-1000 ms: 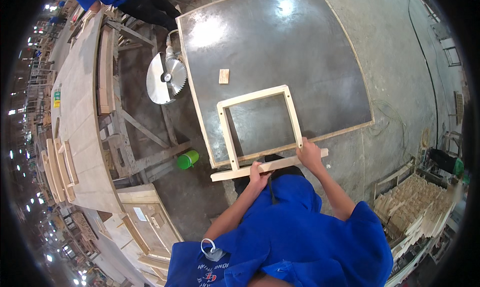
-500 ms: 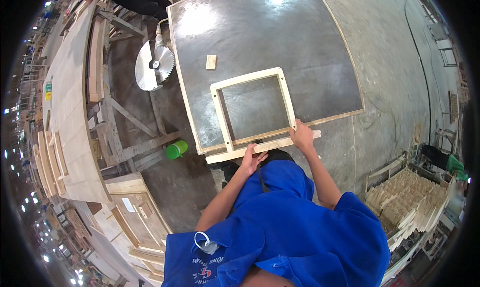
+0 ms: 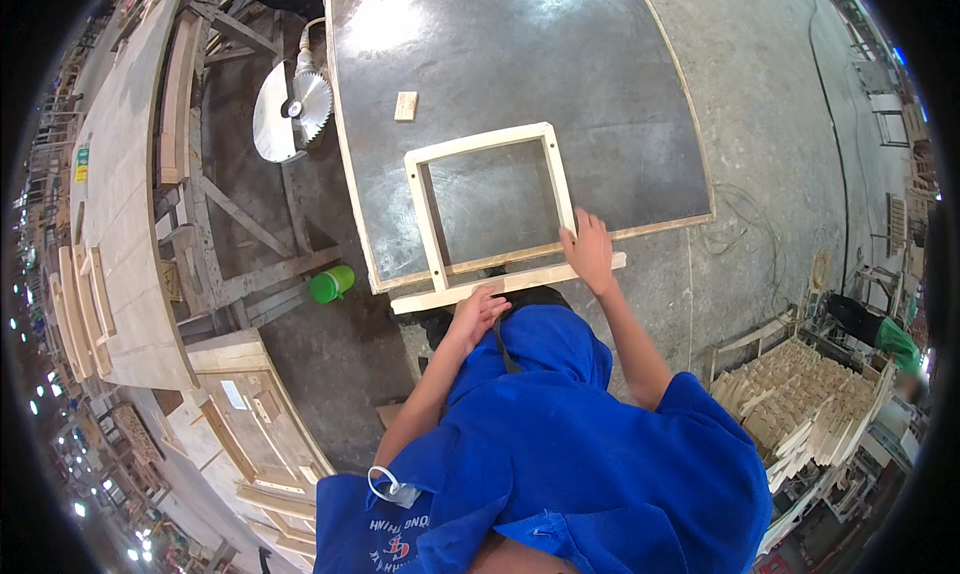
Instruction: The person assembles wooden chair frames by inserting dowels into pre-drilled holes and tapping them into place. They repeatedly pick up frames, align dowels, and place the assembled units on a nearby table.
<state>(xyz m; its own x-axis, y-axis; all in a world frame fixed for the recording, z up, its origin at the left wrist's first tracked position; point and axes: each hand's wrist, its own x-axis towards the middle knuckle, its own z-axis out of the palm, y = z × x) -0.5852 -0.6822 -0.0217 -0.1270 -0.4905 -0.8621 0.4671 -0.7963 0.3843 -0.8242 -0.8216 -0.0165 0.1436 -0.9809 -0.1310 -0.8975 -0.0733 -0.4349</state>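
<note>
Your wide fisheye camera, worn on your head as the left of a side-by-side pair, looks steeply down past your chest. Your bright blue short-sleeved cloth shirt (image 3: 610, 424) fills the lower part, nearest the lens; your bare hands (image 3: 591, 254) lie farther off, around mid-picture, and the dark grey, wood-edged tabletop (image 3: 610, 74) spreads beyond them. The view faces forward over it, straight edges bowing toward a round black border.

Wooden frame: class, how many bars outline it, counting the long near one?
4: the far bar, left side bar, right side bar, and long near bar. The right hand may hide parts of the last two.
</note>
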